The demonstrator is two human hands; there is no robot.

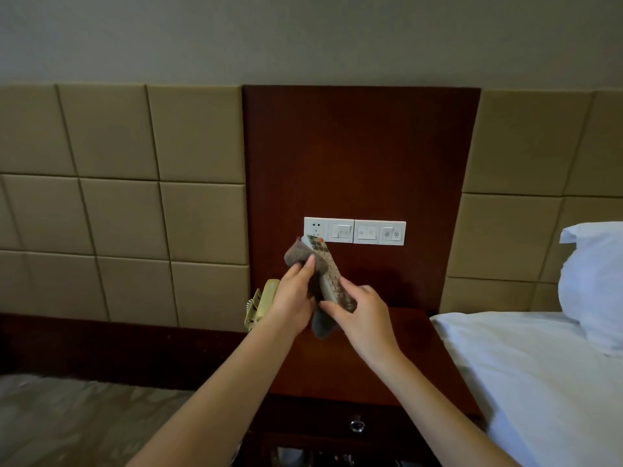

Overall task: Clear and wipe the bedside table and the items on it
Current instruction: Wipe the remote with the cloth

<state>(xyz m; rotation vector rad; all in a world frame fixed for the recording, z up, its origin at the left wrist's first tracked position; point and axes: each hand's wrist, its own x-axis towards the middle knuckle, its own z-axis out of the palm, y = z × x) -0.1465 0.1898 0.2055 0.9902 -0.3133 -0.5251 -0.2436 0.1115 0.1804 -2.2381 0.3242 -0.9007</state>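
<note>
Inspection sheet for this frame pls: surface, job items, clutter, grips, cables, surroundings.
Surface: bedside table, dark wood top, partly hidden by the arms.
Job's things: remote held tilted above the table, cloth wrapped round it; beige telephone at the table's left rear edge.
Clutter: nothing seen on the top; shelf below too dark to tell.
Grips: left hand grips the cloth against the remote; right hand pinches the remote's lower end.
Cables: coiled telephone cord.
Surroundings: switch and socket panel on the wooden backboard; padded headboard; bed with pillow at right.
</note>
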